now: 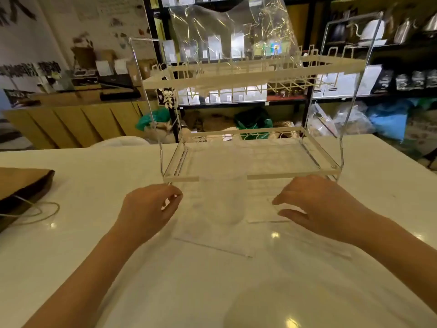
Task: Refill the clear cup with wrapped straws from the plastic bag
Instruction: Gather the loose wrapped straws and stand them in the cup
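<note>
A flat clear plastic bag [212, 235] with white wrapped straws inside lies on the white table [94, 256], in front of a clear two-tier rack [293, 176]. A faint, see-through clear cup [228, 204] stands over the bag's middle, between my hands; its contents are too faint to make out. My left hand [149, 209] is curled at the bag's left edge, thumb and fingers pinching it. My right hand [316, 204] rests on the bag's right side, with its forefinger and thumb closed on the edge there.
A large crumpled clear bag [231, 31] stands on the rack's upper tier. A brown paper bag [21, 183] with a cord handle lies at the table's left edge. Dark shelves [390, 67] with kettles and packets fill the background.
</note>
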